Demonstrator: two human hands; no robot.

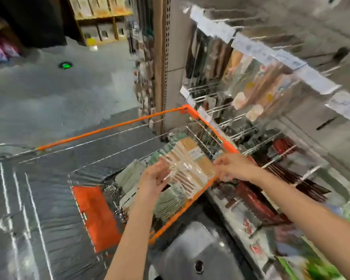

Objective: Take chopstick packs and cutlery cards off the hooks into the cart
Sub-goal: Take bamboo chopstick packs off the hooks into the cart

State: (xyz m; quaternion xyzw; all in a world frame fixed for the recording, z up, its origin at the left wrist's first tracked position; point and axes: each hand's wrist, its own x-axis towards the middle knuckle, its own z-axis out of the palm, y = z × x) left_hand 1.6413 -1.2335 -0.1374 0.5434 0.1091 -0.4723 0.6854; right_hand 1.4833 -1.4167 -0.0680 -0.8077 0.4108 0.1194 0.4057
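Stack of packs held over the cart's right edge, not yet set down.
The left hand (153,178) and right hand (233,165) curl their fingers round a loose stack of packs (187,166) above the cart (216,134); slippery wrappers could fan apart and slide outside the rim.

We see two arms and two hands. The left hand (153,177) and the right hand (233,165) are bare, with no gloves. Both arms are bare too, with no sleeves in view. The picture is too blurry to show rings or nails.
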